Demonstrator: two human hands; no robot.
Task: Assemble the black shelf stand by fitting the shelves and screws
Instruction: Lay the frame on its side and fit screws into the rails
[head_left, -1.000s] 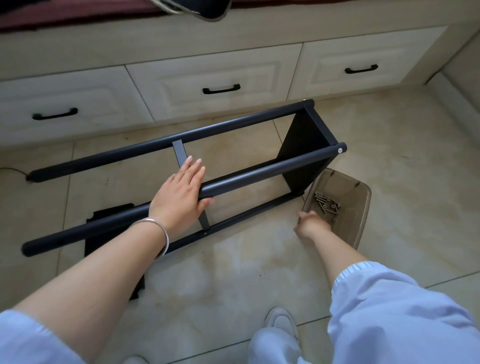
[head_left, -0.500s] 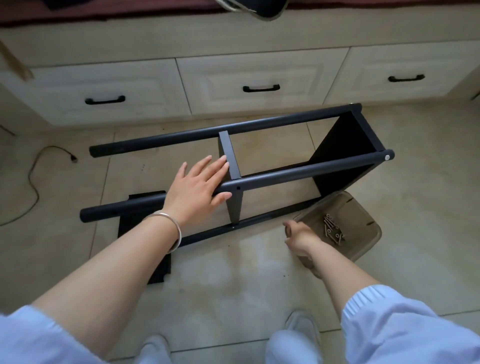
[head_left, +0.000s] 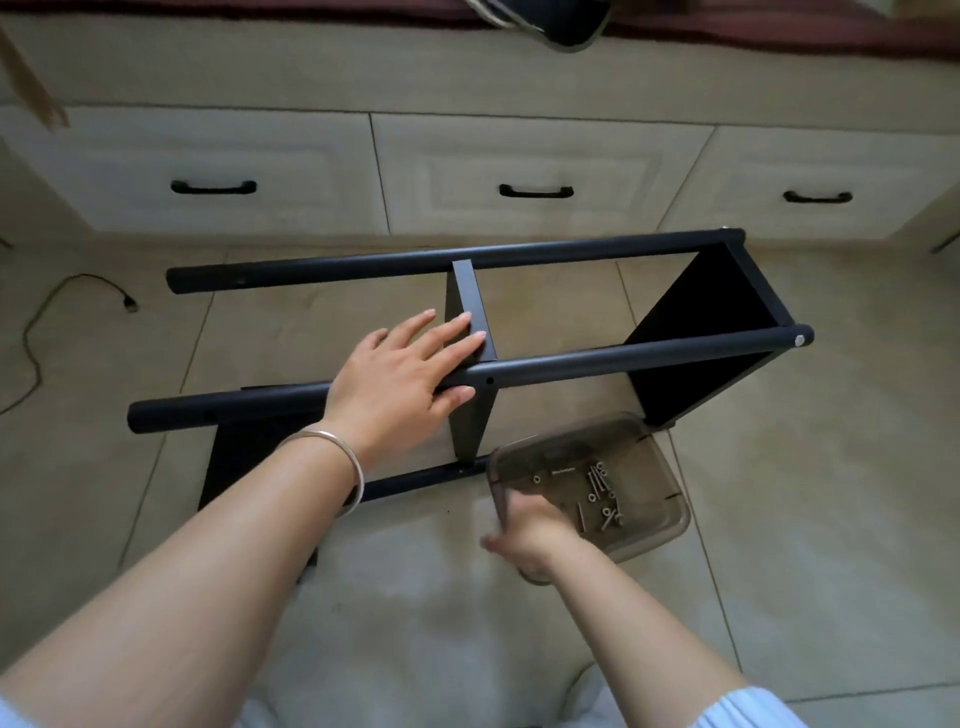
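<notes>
Two shelves are already in the stand (head_left: 597, 358), which lies on its side on the floor (head_left: 831, 467): one closes the end at 3 o'clock, and a middle shelf (head_left: 470, 312) crosses between the rails. A third panel (head_left: 234, 457) lies flat under the frame at 8 o'clock. The step in hand looks like fetching a screw for the middle shelf, since the near rail shows a bare hole just beside that joint. The screws (head_left: 597, 493) sit loose in a brown tray (head_left: 660, 519) on the floor at 5 o'clock, touching the lower rail.

The left hand (head_left: 400, 379) lies flat across the near rail, straight fingers reaching onto the shelf edge, thumb under the tube, steadying rather than clasping. The right hand (head_left: 524, 530) is blurred at the tray's near rim; it seems to hold that rim, though the blur leaves the hold unsure. Next, one screw must be pinched out and lined up with the hole while the left keeps the shelf square.
</notes>
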